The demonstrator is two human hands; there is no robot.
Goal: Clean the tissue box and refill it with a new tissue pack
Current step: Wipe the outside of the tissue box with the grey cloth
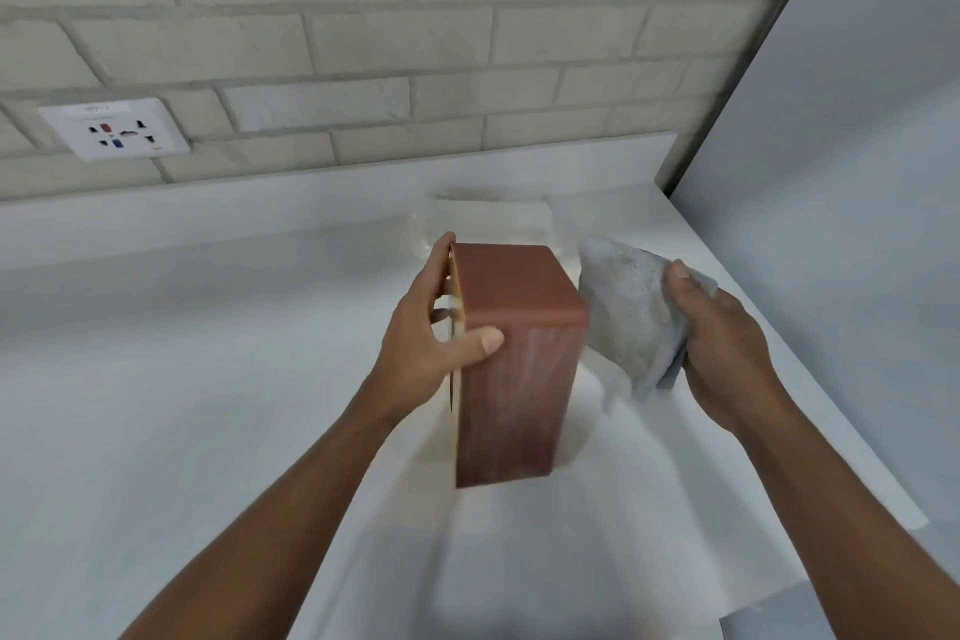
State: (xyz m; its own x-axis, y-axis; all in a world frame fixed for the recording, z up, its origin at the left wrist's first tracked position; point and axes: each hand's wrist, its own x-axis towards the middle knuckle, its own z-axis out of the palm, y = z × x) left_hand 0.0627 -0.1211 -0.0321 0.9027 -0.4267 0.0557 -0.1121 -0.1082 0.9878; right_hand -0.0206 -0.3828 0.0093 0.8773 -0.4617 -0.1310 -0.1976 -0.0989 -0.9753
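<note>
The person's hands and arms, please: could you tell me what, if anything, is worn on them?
Nothing is worn. The left hand and right hand are bare, without gloves, and no ring shows on the visible fingers. The left forearm and right forearm are bare to the frame edge: no sleeves, watch, bracelet or markings in view.
</note>
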